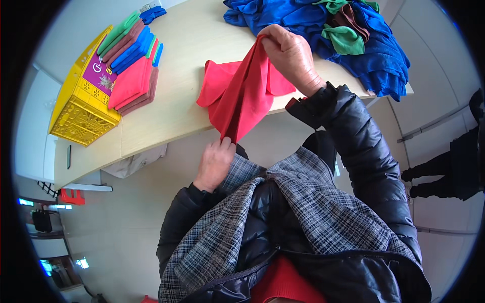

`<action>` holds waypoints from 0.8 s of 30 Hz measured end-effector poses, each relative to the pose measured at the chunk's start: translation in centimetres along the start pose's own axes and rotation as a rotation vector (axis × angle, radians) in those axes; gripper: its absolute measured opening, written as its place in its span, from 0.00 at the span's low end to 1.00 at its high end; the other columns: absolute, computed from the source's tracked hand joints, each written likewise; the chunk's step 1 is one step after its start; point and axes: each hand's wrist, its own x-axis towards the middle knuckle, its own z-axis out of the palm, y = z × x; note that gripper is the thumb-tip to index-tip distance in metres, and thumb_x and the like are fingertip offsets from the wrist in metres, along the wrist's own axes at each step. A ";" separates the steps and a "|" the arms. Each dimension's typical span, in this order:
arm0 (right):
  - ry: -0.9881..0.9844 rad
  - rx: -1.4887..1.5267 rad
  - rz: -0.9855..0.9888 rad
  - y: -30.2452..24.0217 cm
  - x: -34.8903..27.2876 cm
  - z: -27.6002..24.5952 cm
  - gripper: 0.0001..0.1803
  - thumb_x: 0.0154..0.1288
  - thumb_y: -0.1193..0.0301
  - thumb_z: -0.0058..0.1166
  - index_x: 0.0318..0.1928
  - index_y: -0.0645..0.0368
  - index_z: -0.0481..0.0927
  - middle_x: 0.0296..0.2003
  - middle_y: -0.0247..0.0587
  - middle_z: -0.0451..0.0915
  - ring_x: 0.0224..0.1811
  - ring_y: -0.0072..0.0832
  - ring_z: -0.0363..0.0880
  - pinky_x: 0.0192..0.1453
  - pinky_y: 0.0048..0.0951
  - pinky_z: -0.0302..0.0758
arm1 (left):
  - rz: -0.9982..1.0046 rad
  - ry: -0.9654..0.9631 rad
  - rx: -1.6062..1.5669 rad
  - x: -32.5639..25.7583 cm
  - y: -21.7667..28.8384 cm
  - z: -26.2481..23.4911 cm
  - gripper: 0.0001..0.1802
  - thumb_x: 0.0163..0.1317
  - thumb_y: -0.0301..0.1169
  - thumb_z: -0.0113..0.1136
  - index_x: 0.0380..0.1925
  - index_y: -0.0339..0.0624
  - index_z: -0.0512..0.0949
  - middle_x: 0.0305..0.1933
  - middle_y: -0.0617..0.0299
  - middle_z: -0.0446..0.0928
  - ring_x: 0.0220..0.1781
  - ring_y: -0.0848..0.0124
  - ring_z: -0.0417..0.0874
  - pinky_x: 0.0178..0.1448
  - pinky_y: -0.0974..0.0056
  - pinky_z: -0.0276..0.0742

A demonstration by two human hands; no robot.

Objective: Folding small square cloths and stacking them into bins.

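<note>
A red cloth (247,96) hangs between my two hands, partly resting on the table near its front edge. My right hand (290,53) pinches its upper corner above the tabletop. Lower and nearer to me, my left hand (216,162) grips another edge of it, just off the table's front edge. A fold opens down the middle of the cloth, and its left part droops onto the table. To the left lie stacks of folded cloths (132,86) in red, brown, blue and green.
A yellow plastic crate (83,108) stands at the table's left end. A loose heap of blue cloths (374,65), with green and brown pieces on top, covers the far right and hangs over the edge. The pale wooden table (177,101) runs across. Another person's dark-clothed legs (444,171) show at right.
</note>
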 end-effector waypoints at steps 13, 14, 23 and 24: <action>-0.064 0.499 0.270 5.7 4.8 -8.8 0.09 0.75 0.67 0.55 0.49 0.56 0.84 0.34 0.26 0.80 0.31 0.13 0.74 0.35 0.16 0.73 | -0.027 0.483 0.098 3.1 -6.4 -19.8 0.06 0.59 0.21 0.64 0.35 0.35 0.76 0.47 0.57 0.76 0.43 0.58 0.80 0.47 0.57 0.78; -0.057 0.475 0.261 5.2 4.8 -9.4 0.09 0.75 0.67 0.55 0.49 0.56 0.84 0.33 0.26 0.80 0.31 0.12 0.72 0.35 0.16 0.72 | -0.013 0.488 0.047 3.6 -7.0 -20.7 0.06 0.60 0.21 0.63 0.35 0.35 0.76 0.46 0.56 0.76 0.42 0.59 0.80 0.46 0.58 0.78; -0.059 0.612 0.283 2.2 5.2 -13.3 0.09 0.75 0.67 0.55 0.49 0.56 0.84 0.30 0.25 0.78 0.29 0.12 0.71 0.33 0.15 0.68 | -0.028 0.511 -0.167 4.3 -8.6 -26.5 0.07 0.64 0.16 0.59 0.38 0.35 0.72 0.42 0.58 0.75 0.40 0.70 0.77 0.46 0.67 0.74; -0.064 0.674 0.260 2.2 5.2 -13.5 0.09 0.75 0.67 0.55 0.49 0.55 0.84 0.30 0.25 0.78 0.29 0.12 0.71 0.33 0.15 0.68 | -0.029 0.508 -0.167 4.5 -8.6 -26.5 0.07 0.64 0.16 0.59 0.38 0.35 0.72 0.42 0.58 0.75 0.40 0.70 0.77 0.46 0.67 0.74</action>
